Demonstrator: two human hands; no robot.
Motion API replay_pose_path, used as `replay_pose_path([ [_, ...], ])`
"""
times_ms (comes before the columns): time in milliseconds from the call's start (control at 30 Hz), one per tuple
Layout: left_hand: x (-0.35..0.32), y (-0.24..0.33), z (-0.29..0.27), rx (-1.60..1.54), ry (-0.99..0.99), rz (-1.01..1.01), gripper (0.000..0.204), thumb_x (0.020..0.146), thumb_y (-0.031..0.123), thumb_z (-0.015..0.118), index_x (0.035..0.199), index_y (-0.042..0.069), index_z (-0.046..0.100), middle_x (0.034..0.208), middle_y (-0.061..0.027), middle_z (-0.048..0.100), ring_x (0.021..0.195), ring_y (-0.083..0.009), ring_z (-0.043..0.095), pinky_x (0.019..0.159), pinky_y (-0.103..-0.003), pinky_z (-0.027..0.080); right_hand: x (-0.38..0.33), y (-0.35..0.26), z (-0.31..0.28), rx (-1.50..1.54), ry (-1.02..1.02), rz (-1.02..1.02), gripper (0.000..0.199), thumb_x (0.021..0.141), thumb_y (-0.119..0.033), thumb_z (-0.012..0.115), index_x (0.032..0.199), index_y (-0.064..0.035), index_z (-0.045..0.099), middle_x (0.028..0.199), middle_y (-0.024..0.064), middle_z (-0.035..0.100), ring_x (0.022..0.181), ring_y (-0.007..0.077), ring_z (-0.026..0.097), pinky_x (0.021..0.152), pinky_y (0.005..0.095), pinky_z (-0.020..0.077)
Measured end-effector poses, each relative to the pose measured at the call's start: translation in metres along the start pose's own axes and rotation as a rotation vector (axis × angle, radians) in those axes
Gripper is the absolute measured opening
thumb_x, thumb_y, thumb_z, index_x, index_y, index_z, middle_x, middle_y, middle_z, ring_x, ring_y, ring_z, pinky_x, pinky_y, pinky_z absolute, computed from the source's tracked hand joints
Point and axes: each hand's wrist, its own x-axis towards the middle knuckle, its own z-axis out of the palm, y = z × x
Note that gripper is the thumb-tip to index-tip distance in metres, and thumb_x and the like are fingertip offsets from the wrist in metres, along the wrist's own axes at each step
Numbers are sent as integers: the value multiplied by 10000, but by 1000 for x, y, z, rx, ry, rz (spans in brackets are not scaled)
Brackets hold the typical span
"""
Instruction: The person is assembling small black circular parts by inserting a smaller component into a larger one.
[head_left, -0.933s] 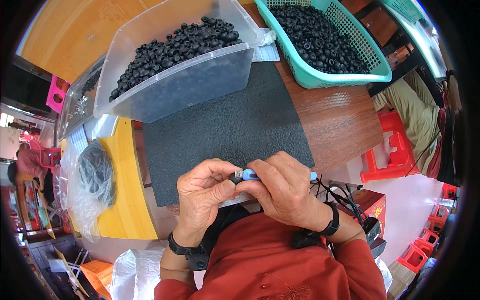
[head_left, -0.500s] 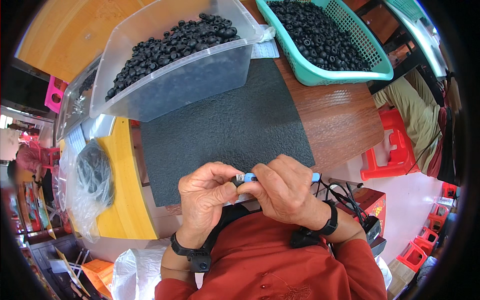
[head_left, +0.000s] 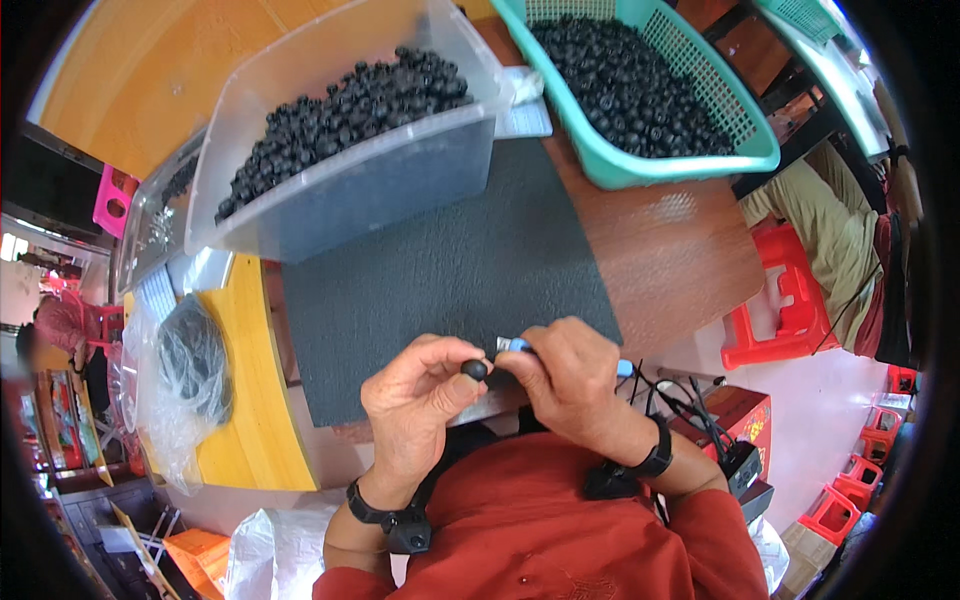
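A: Your tool [head_left: 516, 344] sits over the near right part of the mat [head_left: 450, 270]. Its long axis runs mostly crosswise: the metal tip points left and slightly away from you, while the blue tail sticks out past the mat's right edge, a little nearer you.

B: And your bead [head_left: 475, 370] is just left of that tip, above the mat's near edge, its rounded side showing.

A: Your right hand [head_left: 575, 375] has its fingers curled around the tool's handle, knuckles up, the thumb reaching toward the bead.

B: Your left hand [head_left: 418, 390] pinches the bead between thumb and forefinger, the palm turned toward the right hand.

A: What differs from half a second ago? Then, your tip was up against the bead; now a gap separates them.

B: Your tool also slants more, where it lay almost level across the mat's near edge.
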Motion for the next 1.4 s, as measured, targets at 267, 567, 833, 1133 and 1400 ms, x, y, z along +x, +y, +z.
replay_pose_path([
  [267, 61, 36, 51, 229, -150, 6, 182, 848, 41, 668, 1016, -13, 624, 806, -57, 652, 655, -69, 574, 569, -191, 468, -11, 6, 10, -147, -85, -39, 242, 799, -194, 713, 721, -63, 524, 625, 93, 484, 559, 255, 512, 485, 371, 404],
  [567, 175, 48, 135, 703, -110, 588, 420, 780, 64, 658, 1182, -22, 569, 890, -109, 646, 759, -164, 620, 680, -292, 502, -16, 15, 2, -169, -129, -78, 179, 749, -124, 712, 761, -37, 556, 629, 93, 500, 555, 260, 535, 484, 368, 421],
  [833, 214, 108, 0, 1242, -10, 494, 218, 749, 48, 606, 942, -3, 692, 909, -140, 712, 888, -239, 678, 785, -342, 521, -9, 10, 0, -197, -172, -3, 236, 806, -239, 720, 772, -50, 583, 639, 87, 520, 553, 263, 537, 479, 370, 400],
  [1133, 235, 124, -77, 1523, -189, 246, 290, 724, -33, 523, 921, 36, 724, 904, -207, 686, 927, -364, 653, 813, -422, 506, -9, 9, 1, -193, -175, -47, 239, 811, -230, 715, 758, -47, 572, 614, 79, 485, 534, 239, 510, 462, 352, 377],
  [1400, 231, 127, -75, 1670, -213, 231, 252, 668, 22, 674, 918, 7, 702, 899, -188, 696, 865, -312, 670, 753, -382, 518, -8, 8, 1, -201, -172, -74, 245, 822, -224, 709, 749, -44, 558, 599, 77, 471, 517, 220, 493, 446, 336, 368],
])
